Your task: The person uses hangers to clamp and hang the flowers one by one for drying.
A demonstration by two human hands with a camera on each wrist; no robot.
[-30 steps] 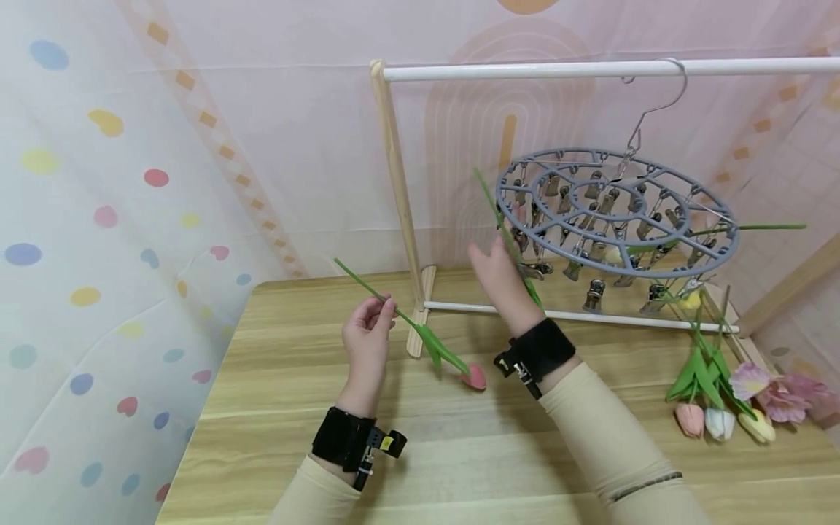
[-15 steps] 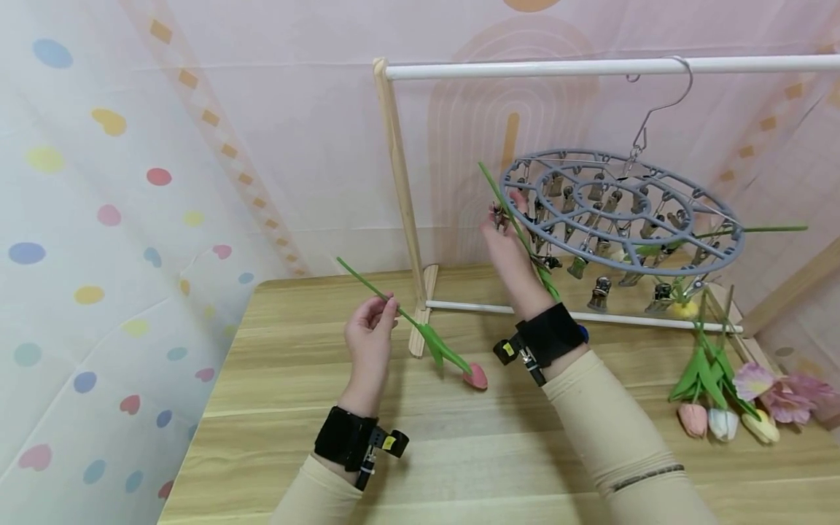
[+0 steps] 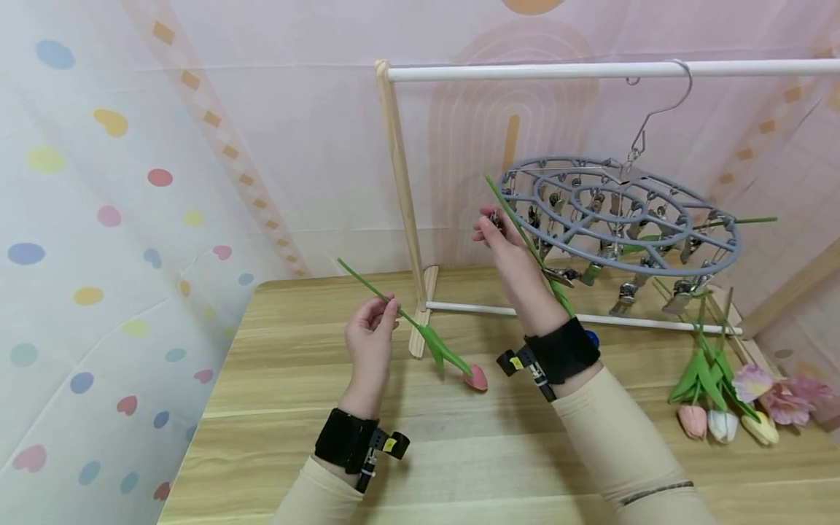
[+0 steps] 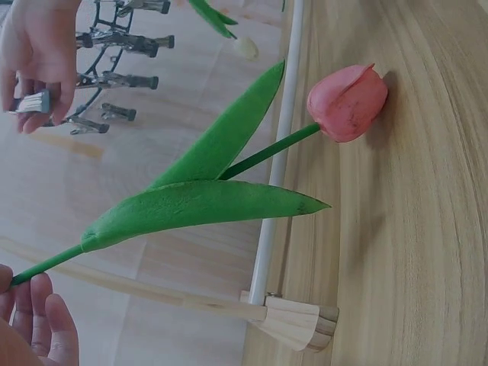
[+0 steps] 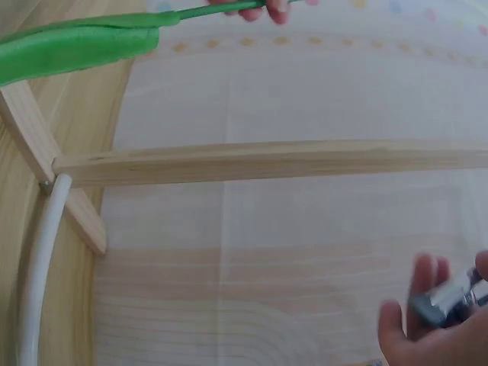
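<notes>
My left hand pinches the green stem of a pink tulip, whose head rests on the wooden table. In the left wrist view the stem leaves my fingers and runs past two leaves to the pink head. My right hand is raised at the left rim of the grey round clip hanger and pinches a metal clip there. Another green stem slants past that hand.
The hanger hangs by a hook from a white bar on a wooden rack with a post. Several tulips lie at the table's right. A further stem sticks out of the hanger's right side. Patterned cloth walls surround the table.
My right hand rose to the hanger's left rim and took hold of a clip; the hanger tilted a little. The left hand and its tulip stayed put.
</notes>
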